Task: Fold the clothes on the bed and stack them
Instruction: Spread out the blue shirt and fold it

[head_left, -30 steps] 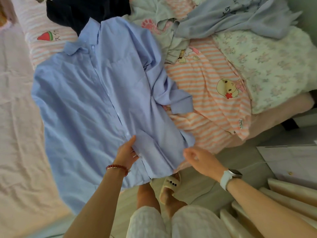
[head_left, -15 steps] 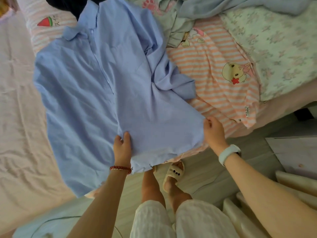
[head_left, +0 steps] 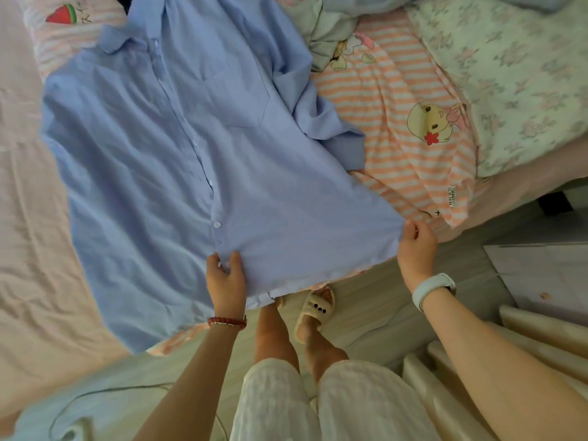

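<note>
On the cluttered bed (head_left: 28, 198), your left hand (head_left: 225, 278) and right hand (head_left: 415, 249) pinch the blue button-up shirt (head_left: 178, 148) hem taut; its bunched sleeve (head_left: 331, 135) could fold crooked.

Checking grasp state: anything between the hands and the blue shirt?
No. The left hand pinches the blue shirt at its hem near the placket; the right hand pinches its hem corner.

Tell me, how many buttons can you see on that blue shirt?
4 on the blue shirt: near the collar, mid-placket, lower, near the hem. Folds may hide more.
</note>
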`<state>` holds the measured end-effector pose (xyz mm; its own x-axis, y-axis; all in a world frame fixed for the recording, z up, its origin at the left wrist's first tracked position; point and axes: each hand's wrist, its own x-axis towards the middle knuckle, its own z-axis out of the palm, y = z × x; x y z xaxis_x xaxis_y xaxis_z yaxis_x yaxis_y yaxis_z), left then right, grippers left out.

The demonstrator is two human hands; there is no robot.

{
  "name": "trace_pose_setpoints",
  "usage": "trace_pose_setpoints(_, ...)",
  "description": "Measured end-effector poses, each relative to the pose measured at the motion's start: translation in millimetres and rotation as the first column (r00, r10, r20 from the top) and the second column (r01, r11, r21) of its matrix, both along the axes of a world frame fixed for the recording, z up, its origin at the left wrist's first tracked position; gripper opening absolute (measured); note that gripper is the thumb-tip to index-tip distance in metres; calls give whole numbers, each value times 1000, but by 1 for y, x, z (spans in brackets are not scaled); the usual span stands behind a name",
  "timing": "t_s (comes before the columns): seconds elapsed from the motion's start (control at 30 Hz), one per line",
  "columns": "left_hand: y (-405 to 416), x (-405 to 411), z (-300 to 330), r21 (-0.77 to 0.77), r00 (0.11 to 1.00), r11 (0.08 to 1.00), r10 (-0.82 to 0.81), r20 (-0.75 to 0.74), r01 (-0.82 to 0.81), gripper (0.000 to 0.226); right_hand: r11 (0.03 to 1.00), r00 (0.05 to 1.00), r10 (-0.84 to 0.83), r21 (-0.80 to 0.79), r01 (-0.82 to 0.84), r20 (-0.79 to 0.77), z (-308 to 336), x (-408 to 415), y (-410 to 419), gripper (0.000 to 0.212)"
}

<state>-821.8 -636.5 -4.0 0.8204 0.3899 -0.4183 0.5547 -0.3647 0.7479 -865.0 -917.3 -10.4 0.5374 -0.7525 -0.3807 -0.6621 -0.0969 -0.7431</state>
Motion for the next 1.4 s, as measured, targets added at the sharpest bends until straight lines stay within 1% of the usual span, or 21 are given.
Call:
trace_pose_setpoints(0.1,3,-8,-7,115,952,972,-171,-254,206,11,986,963,153,-30,-163,-221,-2,-12,-2,18)
trace_pose_setpoints(0.17,5,-9,-9,125,875,930,-272,-402,346,27,961,904,240,-46,-273,-355,-3,-15,-1,22)
trace_pose_setpoints(0.23,5,-5,-11,205,873,892,-308,-378,404,41,895,859,336,-154,-419,-388,0,-10,5,26)
trace_pose_setpoints(0.3,1,3,-7,319,917,875,-277,-285,364,44,782,812,454,-272,-561,-367,4,3,19,32)
trace_pose_setpoints(0.37,0,14,-3,338,938,880,-275,-212,335,46,659,732,584,-321,-680,-351,9,17,38,39)
trace_pose_setpoints(0.5,2,48,2,150,955,952,-240,-173,266,43,421,528,778,-343,-840,-340,14,56,71,44)
trace_pose_setpoints(0.6,4,88,1,-106,970,994,-59,-237,35,40,292,425,848,-390,-873,-316,16,93,90,44)
trace_pose_setpoints(0.7,10,129,-4,-264,960,958,39,-278,-115,35,164,322,882,-417,-894,-344,17,134,107,48)
trace_pose_setpoints(0.77,14,154,-5,-371,955,913,63,-289,-172,26,33,224,877,-413,-910,-425,17,163,114,52)
trace_pose_setpoints(0.87,18,196,-2,-503,956,834,93,-278,-227,13,-81,156,829,-391,-917,-538,14,204,122,56)
trace_pose_setpoints(0.93,19,227,-1,-558,966,801,94,-241,-217,8,-109,160,795,-397,-911,-585,12,229,126,56)
trace_pose_setpoints(1.0,22,260,0,-579,972,788,98,-215,-208,18,-96,201,771,-422,-901,-605,9,252,128,57)
trace_pose_setpoints(1.03,23,275,3,-581,976,790,100,-195,-197,21,-88,220,759,-431,-898,-613,9,263,129,57)
trace_pose_setpoints(1.1,25,308,5,-561,990,819,55,-132,-120,10,-75,249,731,-437,-896,-635,8,282,129,57)
trace_pose_setpoints(1.17,26,339,11,-553,994,827,56,-97,-101,15,-55,263,708,-423,-905,-655,6,295,130,57)
trace_pose_setpoints(1.23,27,366,15,-681,976,699,143,-166,-219,4,-29,282,694,-418,-908,-662,4,301,131,57)
trace_pose_setpoints(1.27,29,378,17,-714,970,658,125,-208,-238,11,-16,301,693,-431,-902,-655,4,302,131,57)
trace_pose_setpoints(1.3,29,389,21,-734,970,644,53,-239,-216,15,-9,317,696,-448,-894,-644,3,303,130,56)
trace_pose_setpoints(1.33,30,399,25,-724,975,674,-26,-221,-146,14,-6,326,704,-464,-886,-631,2,302,129,57)
trace_pose_setpoints(1.37,31,407,29,-725,980,679,-44,-196,-115,10,-6,330,716,-479,-878,-615,1,302,127,57)
trace_pose_setpoints(1.4,33,416,33,-761,990,639,7,-141,-113,6,-8,325,725,-479,-878,-607,1,301,125,57)
